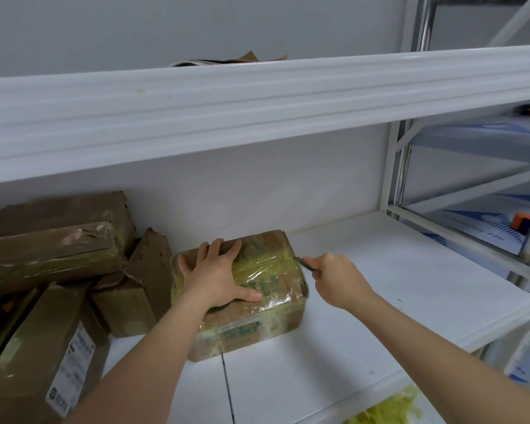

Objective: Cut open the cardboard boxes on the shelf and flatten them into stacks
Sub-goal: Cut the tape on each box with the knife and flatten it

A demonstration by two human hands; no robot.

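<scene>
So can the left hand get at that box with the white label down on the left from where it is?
Probably yes. The left hand only presses flat on the taped box, and the labelled box lies beside that forearm with its top uncovered.

Five cardboard boxes sit on one white shelf: one taped box under two hands, left hand and right hand, plus four boxes piled left. One knife.

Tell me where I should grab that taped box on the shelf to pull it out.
Grip the taped box by its near bottom corner, coming from the front. That corner faces you, clear of the left hand pressing its top and the blade the right hand holds at its right edge.
</scene>
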